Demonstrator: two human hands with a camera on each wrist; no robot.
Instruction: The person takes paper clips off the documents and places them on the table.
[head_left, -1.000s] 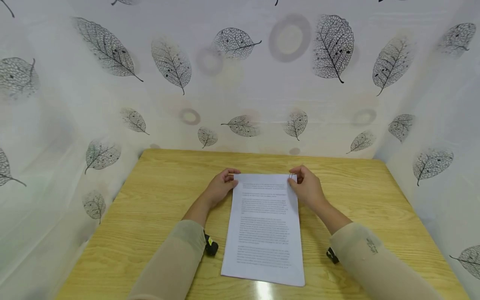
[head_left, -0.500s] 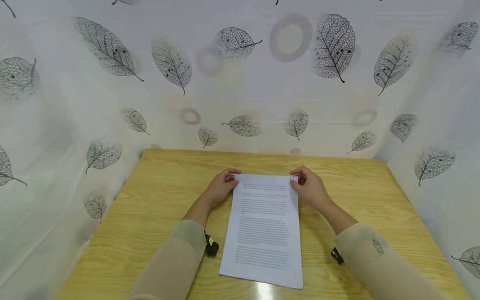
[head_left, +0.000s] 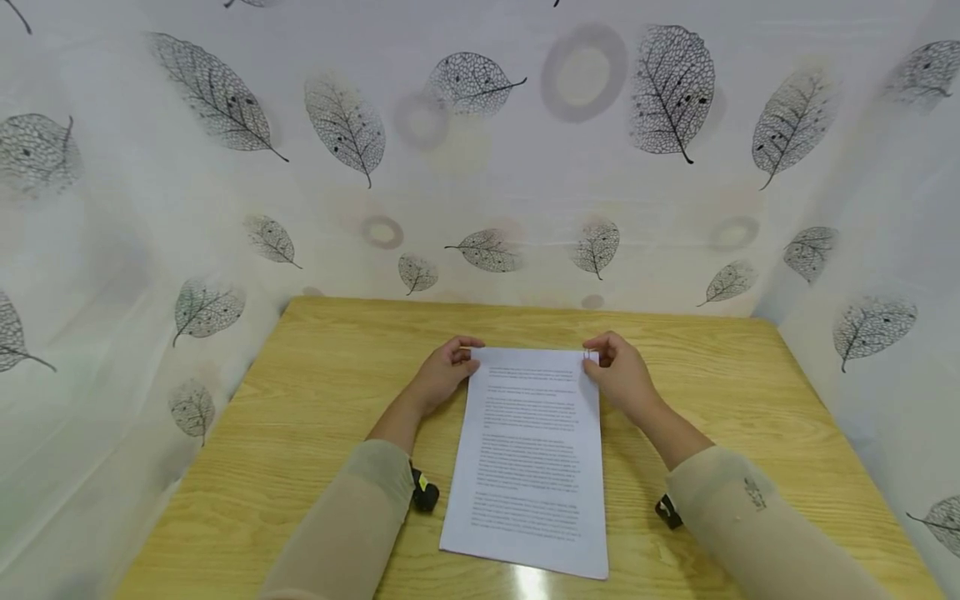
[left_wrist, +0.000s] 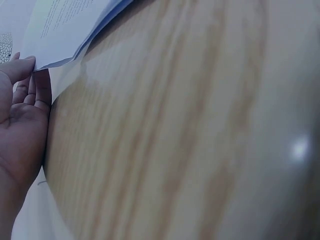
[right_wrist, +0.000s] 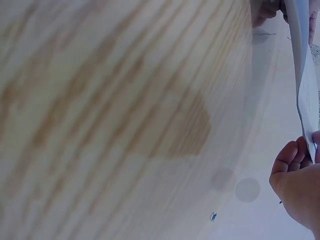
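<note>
A stack of printed paper [head_left: 528, 450] lies lengthwise between my hands in the head view, lines of text facing up. My left hand [head_left: 438, 379] pinches its far left corner, thumb on top and fingers behind the edge. At the far right corner, my right hand [head_left: 622, 375] pinches the stack right beside a small paper clip [head_left: 588, 355] on the top edge. In the left wrist view the paper corner [left_wrist: 75, 30] rises off the table, its sheets slightly fanned. The right wrist view shows the stack [right_wrist: 302, 65] edge-on, its lower end in my right fingers.
The wooden table [head_left: 322, 375] extends on both sides of the paper. A pale curtain [head_left: 480, 167] printed with leaves encloses the back and sides. A black wrist camera [head_left: 424, 492] sits by my left sleeve, another black device [head_left: 667, 512] by the right.
My right hand has shifted very slightly right along the corner, and the stack's near end has moved a little. Both hands keep their hold on the paper.
</note>
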